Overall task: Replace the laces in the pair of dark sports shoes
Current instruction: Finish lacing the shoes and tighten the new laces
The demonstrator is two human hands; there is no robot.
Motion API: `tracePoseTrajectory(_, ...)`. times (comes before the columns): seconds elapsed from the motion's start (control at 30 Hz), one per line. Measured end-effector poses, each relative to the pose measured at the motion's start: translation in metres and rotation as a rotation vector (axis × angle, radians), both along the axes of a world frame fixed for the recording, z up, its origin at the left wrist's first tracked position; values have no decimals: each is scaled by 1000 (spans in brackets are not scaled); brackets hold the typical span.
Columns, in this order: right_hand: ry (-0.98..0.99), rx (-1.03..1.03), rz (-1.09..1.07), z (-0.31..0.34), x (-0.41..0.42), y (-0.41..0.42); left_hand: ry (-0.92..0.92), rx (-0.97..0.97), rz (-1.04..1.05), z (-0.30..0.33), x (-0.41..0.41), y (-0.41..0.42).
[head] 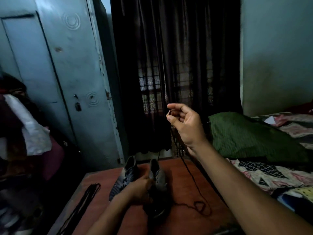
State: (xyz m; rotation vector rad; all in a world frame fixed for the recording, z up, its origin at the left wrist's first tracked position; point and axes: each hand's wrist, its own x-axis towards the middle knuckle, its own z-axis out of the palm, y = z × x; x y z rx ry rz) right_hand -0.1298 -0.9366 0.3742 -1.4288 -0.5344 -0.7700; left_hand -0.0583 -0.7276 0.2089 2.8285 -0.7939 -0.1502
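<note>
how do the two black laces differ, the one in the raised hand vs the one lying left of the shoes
The held lace is pinched at its tip by the right hand, hanging in one long strand down to a loose curl on the red-brown surface. The spare lace lies untouched, folded into a straight bundle. Both are thin and dark.

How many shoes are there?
2: one dark patterned sports shoe lying on the reddish-brown table, another dark shoe right beside it, held by the left hand.

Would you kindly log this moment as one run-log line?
left hand: holds right-side shoe | right hand: raised, pinches lace end | other shoe: beside | spare laces: on table
</note>
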Motion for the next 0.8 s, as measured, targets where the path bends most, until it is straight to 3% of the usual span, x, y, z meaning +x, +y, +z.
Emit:
tracePoseTrajectory(0.03,-5,-43,-4,3,-3,-1,-33,-172,-2,16,-10,-4)
tracePoseTrajectory(0.1,-11,-98,-10,4,-6,0,-51,-735,7,58,-36,-18)
tracePoseTrajectory(0.17,21,-80,6,1,-6,2,-24,-1172,-86,99,-60,-36)
tracePoseTrajectory(0.23,68,-17,40,-5,-8,5,-37,-1303,-163,128,-77,-55)
tracePoseTrajectory(0.37,129,163,112,-25,-18,4,-225,-1235,-88,129,-90,-70)
tracePoseTrajectory(0.53,158,185,40,-59,-22,-12,-460,-1115,-6,110,-92,-69)
tracePoseTrajectory(0.67,167,117,46,-79,-24,-30,-511,-941,-8,111,-90,-74)
tracePoseTrajectory(0.8,144,-89,-67,-84,-24,-48,-476,-702,-21,123,-87,-77)
